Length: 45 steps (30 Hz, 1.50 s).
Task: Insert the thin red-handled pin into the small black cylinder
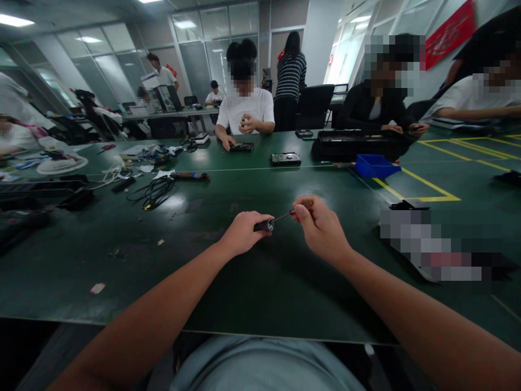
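My left hand (243, 232) is closed round the dark handle of a small screwdriver (265, 224), held just above the green table (244, 282). Its thin metal shaft points right toward my right hand (319, 225). That hand's fingertips are pinched on the shaft's tip, where a small red part shows. Both forearms reach in from the bottom of the view.
A hard drive (285, 158) and a blue bin (375, 165) lie farther out, with a black cable (152, 191) and another screwdriver (189, 175) to the left. Yellow tape lines (431, 187) mark the right side. People sit across the table; one (245, 108) works on a device.
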Each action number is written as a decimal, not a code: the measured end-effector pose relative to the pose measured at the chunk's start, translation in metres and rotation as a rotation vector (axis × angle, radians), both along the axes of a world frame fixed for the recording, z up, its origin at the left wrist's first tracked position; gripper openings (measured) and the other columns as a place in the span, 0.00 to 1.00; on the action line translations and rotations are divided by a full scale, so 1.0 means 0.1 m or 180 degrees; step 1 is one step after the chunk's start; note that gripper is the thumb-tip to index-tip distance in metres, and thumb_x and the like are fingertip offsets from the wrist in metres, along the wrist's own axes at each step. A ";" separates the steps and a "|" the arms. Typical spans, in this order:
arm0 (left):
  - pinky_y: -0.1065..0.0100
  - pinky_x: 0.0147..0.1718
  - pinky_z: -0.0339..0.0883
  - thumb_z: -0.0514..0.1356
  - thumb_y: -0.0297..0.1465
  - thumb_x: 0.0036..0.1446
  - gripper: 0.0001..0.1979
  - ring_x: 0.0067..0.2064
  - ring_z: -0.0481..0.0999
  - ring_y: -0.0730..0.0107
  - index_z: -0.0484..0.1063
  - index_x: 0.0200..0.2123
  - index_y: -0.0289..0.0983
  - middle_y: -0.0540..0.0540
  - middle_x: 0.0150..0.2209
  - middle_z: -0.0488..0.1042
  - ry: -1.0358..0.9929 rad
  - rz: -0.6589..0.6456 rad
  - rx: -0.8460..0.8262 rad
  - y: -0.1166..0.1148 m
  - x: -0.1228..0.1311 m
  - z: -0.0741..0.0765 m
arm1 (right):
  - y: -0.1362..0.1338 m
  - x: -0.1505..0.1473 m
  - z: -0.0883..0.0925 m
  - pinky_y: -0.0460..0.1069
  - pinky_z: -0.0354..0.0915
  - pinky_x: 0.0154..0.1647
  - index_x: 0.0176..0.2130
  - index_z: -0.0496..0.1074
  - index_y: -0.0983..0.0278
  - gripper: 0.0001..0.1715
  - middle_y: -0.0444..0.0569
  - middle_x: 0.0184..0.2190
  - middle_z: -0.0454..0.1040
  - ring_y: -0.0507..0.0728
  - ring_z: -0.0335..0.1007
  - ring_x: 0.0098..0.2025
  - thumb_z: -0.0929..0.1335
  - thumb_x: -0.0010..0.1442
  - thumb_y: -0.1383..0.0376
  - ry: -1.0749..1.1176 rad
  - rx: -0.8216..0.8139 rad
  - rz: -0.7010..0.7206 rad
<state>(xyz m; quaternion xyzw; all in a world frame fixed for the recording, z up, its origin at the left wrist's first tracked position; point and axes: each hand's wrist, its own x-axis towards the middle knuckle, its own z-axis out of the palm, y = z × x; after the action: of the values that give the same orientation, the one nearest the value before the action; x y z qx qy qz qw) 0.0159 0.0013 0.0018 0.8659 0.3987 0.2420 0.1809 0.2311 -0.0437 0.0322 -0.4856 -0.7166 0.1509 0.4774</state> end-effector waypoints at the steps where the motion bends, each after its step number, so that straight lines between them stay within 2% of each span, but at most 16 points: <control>1: 0.59 0.52 0.64 0.67 0.31 0.57 0.20 0.48 0.75 0.61 0.75 0.54 0.43 0.47 0.44 0.78 0.0018 -0.0004 -0.0001 -0.01 0.01 0.01 | -0.01 0.00 0.00 0.53 0.68 0.36 0.42 0.68 0.61 0.12 0.49 0.32 0.77 0.58 0.77 0.35 0.61 0.70 0.57 0.0003 -0.0029 0.0061; 6: 0.60 0.50 0.65 0.67 0.31 0.57 0.20 0.47 0.75 0.61 0.75 0.54 0.43 0.46 0.45 0.78 0.0100 -0.0018 0.0008 -0.01 0.01 0.01 | -0.02 -0.03 0.00 0.52 0.68 0.37 0.43 0.67 0.61 0.09 0.49 0.33 0.78 0.58 0.77 0.35 0.61 0.69 0.60 -0.0146 -0.0075 0.0210; 13: 0.57 0.52 0.66 0.67 0.31 0.58 0.19 0.47 0.75 0.61 0.75 0.53 0.43 0.46 0.45 0.78 -0.0026 0.0164 -0.0029 0.00 -0.01 0.03 | 0.00 -0.02 0.01 0.52 0.67 0.34 0.42 0.68 0.61 0.10 0.49 0.31 0.77 0.59 0.76 0.34 0.61 0.69 0.60 -0.0281 -0.0048 0.0097; 20: 0.59 0.50 0.68 0.65 0.27 0.58 0.13 0.48 0.75 0.61 0.74 0.47 0.39 0.45 0.47 0.76 -0.0380 0.0391 -0.0299 -0.05 0.02 0.08 | 0.00 0.02 -0.01 0.53 0.67 0.34 0.43 0.69 0.61 0.12 0.49 0.33 0.78 0.59 0.77 0.34 0.61 0.70 0.57 -0.0081 0.0054 -0.0106; 23: 0.58 0.52 0.68 0.62 0.27 0.60 0.14 0.50 0.74 0.59 0.71 0.50 0.38 0.44 0.49 0.75 -0.0367 0.0367 -0.0367 -0.05 0.03 0.07 | -0.02 0.04 0.04 0.54 0.68 0.36 0.43 0.68 0.60 0.11 0.48 0.33 0.78 0.58 0.77 0.34 0.62 0.70 0.57 0.0069 0.0277 -0.0245; 26: 0.56 0.54 0.68 0.58 0.28 0.64 0.20 0.54 0.73 0.58 0.66 0.58 0.40 0.41 0.55 0.72 -0.0205 0.0262 -0.0418 -0.06 0.05 0.04 | -0.06 0.06 0.10 0.54 0.69 0.36 0.44 0.68 0.60 0.10 0.48 0.33 0.78 0.58 0.77 0.34 0.62 0.70 0.58 0.0206 0.0510 -0.0368; 28: 0.56 0.52 0.69 0.60 0.33 0.64 0.22 0.55 0.73 0.55 0.64 0.60 0.40 0.40 0.56 0.71 -0.0033 0.0225 -0.0411 -0.06 0.09 0.04 | -0.08 0.07 0.13 0.54 0.69 0.36 0.44 0.68 0.60 0.10 0.47 0.33 0.78 0.57 0.77 0.34 0.62 0.70 0.58 0.0251 0.0629 -0.0442; 30: 0.56 0.47 0.70 0.62 0.41 0.61 0.23 0.51 0.74 0.53 0.67 0.57 0.40 0.40 0.53 0.73 0.0189 0.0195 -0.0427 -0.06 0.16 0.05 | -0.09 0.08 0.14 0.54 0.69 0.36 0.44 0.68 0.60 0.09 0.47 0.33 0.78 0.57 0.77 0.34 0.62 0.70 0.59 0.0267 0.0720 -0.0493; 32: 0.58 0.42 0.70 0.62 0.44 0.61 0.20 0.46 0.76 0.55 0.71 0.51 0.39 0.42 0.47 0.76 0.0400 0.0153 -0.0454 -0.07 0.24 0.09 | -0.09 0.09 0.14 0.53 0.69 0.35 0.45 0.69 0.59 0.09 0.47 0.33 0.78 0.57 0.77 0.34 0.62 0.70 0.59 0.0260 0.0776 -0.0501; 34: 0.61 0.38 0.69 0.59 0.43 0.63 0.15 0.42 0.76 0.58 0.73 0.46 0.40 0.45 0.43 0.77 0.0582 0.0110 -0.0442 -0.08 0.32 0.12 | -0.09 0.09 0.13 0.53 0.69 0.35 0.45 0.69 0.59 0.09 0.46 0.33 0.78 0.57 0.77 0.34 0.63 0.70 0.59 0.0257 0.0838 -0.0483; 36: 0.63 0.38 0.68 0.58 0.41 0.64 0.13 0.42 0.76 0.60 0.73 0.46 0.42 0.46 0.43 0.77 0.0744 0.0115 -0.0372 -0.10 0.40 0.16 | -0.08 0.10 0.12 0.53 0.69 0.35 0.45 0.69 0.59 0.08 0.45 0.33 0.78 0.56 0.77 0.34 0.63 0.70 0.60 0.0268 0.0899 -0.0453; 41: 0.62 0.39 0.69 0.56 0.41 0.64 0.16 0.46 0.76 0.58 0.71 0.52 0.45 0.46 0.47 0.76 0.1171 0.0194 -0.0269 -0.12 0.54 0.18 | -0.06 0.11 0.11 0.52 0.69 0.34 0.45 0.69 0.59 0.08 0.45 0.33 0.78 0.56 0.77 0.34 0.63 0.70 0.60 0.0319 0.0924 -0.0433; 45: 0.61 0.39 0.69 0.58 0.44 0.62 0.18 0.45 0.77 0.56 0.72 0.53 0.45 0.45 0.45 0.77 0.1382 0.0162 -0.0163 -0.06 0.64 0.17 | -0.06 0.11 0.12 0.52 0.69 0.34 0.45 0.69 0.59 0.08 0.45 0.34 0.78 0.56 0.77 0.34 0.63 0.70 0.60 0.0353 0.0897 -0.0395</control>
<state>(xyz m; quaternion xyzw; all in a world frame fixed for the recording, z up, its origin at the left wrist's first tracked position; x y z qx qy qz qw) 0.0799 -0.0044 0.0192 0.8825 0.4560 0.0442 0.1065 0.2426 -0.0501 0.0437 -0.4481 -0.6719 0.0457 0.5879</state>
